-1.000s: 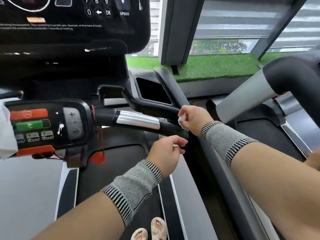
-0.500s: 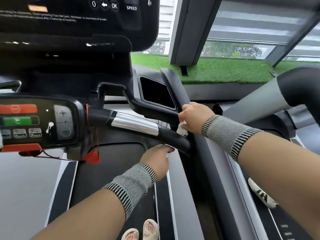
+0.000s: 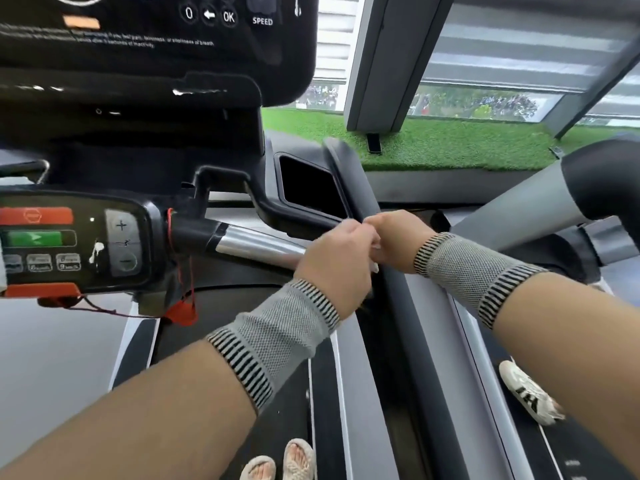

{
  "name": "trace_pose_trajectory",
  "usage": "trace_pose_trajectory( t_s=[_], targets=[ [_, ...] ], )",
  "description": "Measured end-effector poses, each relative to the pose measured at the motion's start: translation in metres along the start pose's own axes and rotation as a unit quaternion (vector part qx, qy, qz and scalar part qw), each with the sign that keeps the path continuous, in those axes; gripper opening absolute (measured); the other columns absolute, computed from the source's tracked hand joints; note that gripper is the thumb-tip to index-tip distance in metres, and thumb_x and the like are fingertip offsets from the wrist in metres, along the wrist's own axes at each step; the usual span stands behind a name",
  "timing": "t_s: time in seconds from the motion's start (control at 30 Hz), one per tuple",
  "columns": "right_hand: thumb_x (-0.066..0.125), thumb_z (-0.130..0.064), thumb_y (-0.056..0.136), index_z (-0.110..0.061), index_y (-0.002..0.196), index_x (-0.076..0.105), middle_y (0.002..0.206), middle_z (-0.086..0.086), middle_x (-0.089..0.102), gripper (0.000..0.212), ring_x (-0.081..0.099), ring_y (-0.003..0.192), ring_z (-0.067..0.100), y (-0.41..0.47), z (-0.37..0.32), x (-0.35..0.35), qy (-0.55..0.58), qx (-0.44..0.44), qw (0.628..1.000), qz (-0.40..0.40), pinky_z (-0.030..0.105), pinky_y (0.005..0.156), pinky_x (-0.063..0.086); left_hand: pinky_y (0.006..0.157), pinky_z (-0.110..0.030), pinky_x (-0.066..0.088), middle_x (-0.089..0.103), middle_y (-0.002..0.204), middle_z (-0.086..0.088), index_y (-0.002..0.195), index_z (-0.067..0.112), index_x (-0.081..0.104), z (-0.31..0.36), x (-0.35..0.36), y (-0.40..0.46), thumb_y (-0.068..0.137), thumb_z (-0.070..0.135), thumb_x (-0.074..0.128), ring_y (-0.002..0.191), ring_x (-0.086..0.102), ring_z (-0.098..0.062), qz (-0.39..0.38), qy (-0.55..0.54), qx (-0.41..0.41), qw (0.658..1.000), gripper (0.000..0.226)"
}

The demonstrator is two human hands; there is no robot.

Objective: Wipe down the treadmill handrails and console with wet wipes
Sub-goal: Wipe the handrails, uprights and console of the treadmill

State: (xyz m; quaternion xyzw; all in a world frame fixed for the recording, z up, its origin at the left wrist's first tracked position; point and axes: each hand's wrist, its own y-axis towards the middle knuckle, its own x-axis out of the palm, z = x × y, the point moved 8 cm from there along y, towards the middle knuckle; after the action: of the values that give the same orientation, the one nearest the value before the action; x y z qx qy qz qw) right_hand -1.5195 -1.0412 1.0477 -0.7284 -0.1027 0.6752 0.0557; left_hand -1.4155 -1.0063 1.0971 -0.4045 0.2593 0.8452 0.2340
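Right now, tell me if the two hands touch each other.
Touching. The head view shows the left hand and right hand meeting fingers to fingers with no gap, a wet wipe pinched between them.

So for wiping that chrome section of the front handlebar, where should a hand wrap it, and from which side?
Wrap the bare chrome section from above, fingers curling over the top and under. It is a smooth round bar running roughly level between the control pod and the two hands, its upper side open. The red cord hangs at its pod end, so starting nearer the hands likely avoids snagging.
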Motion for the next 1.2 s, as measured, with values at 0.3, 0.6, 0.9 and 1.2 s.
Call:
trace_pose_trajectory(
  t_s=[0.3, 0.6, 0.9, 1.2],
  targets=[
    [0.051, -0.020, 0.082, -0.026, 0.089, 0.068, 0.076, -0.010, 0.045, 0.019, 0.058, 0.082, 0.025, -0.001, -0.014, 0.019, -0.077, -0.063, 0.982, -0.158, 0.029, 0.072, 0.049, 0.087, -0.042, 0.048, 0.061, 0.120, -0.006, 0.116, 0.012, 0.060, -0.025, 0.033, 0.034, 0.095, 0.017, 0.042, 0.112, 0.058, -0.028, -0.263, 0.300, -0.055, 0.915, 0.028],
    [0.061, -0.021, 0.082, -0.028, 0.089, 0.073, 0.086, -0.006, 0.066, 0.015, 0.060, 0.080, 0.016, 0.000, -0.014, 0.021, -0.052, -0.050, 0.969, -0.237, 0.024, 0.071, 0.049, 0.086, -0.041, 0.047, 0.061, 0.118, -0.005, 0.115, 0.014, 0.060, -0.029, 0.036, 0.033, 0.094, 0.019, 0.043, 0.111, 0.055, -0.028, -0.251, 0.290, -0.046, 0.922, 0.028],
    [0.062, -0.018, 0.081, -0.031, 0.097, 0.073, 0.069, -0.017, 0.052, 0.023, 0.051, 0.066, 0.002, -0.017, 0.009, 0.010, 0.079, 0.003, 0.980, -0.183, 0.018, 0.066, 0.040, 0.088, -0.039, 0.045, 0.056, 0.117, -0.003, 0.118, 0.016, 0.057, -0.025, 0.036, 0.033, 0.094, 0.015, 0.039, 0.114, 0.047, -0.025, -0.222, 0.266, 0.002, 0.938, 0.031],
    [0.058, -0.010, 0.080, -0.023, 0.086, 0.074, 0.063, -0.014, 0.054, 0.021, 0.048, 0.059, 0.006, -0.055, 0.031, 0.005, 0.181, 0.076, 0.977, -0.082, 0.020, 0.059, 0.039, 0.091, -0.041, 0.048, 0.058, 0.113, 0.000, 0.114, 0.019, 0.059, -0.023, 0.037, 0.032, 0.094, 0.016, 0.042, 0.110, 0.047, -0.023, -0.207, 0.276, 0.019, 0.938, 0.026]
  ],
)
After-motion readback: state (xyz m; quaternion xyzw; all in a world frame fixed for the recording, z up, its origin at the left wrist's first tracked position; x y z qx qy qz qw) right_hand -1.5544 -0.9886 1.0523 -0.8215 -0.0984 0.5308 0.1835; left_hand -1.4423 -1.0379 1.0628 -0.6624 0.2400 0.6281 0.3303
